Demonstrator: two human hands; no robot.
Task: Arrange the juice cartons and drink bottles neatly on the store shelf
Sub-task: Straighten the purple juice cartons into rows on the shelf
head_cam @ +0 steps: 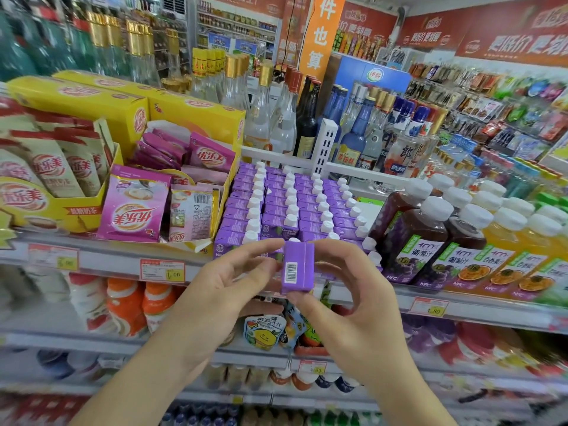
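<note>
I had both hands on one purple juice carton (pixel 297 267), lifted just in front of the shelf edge (pixel 107 262). My left hand (pixel 221 290) pinched its left side with fingertips and thumb; my right hand (pixel 353 290) gripped the right side, thumb under the bottom corner. The barcode face was turned toward me, so the carton was back to front.

I judged this as the step of squaring up a single carton before returning it to its block. The purple cartons (pixel 285 207) stood in tidy rows directly behind my hands, white caps up. The next move called for turning the carton label outward and setting it into the front row, where a gap seemed hidden behind it.

The grape juice bottles (pixel 421 238) stood just right of the cartons, orange juice bottles (pixel 516 250) beyond.
</note>
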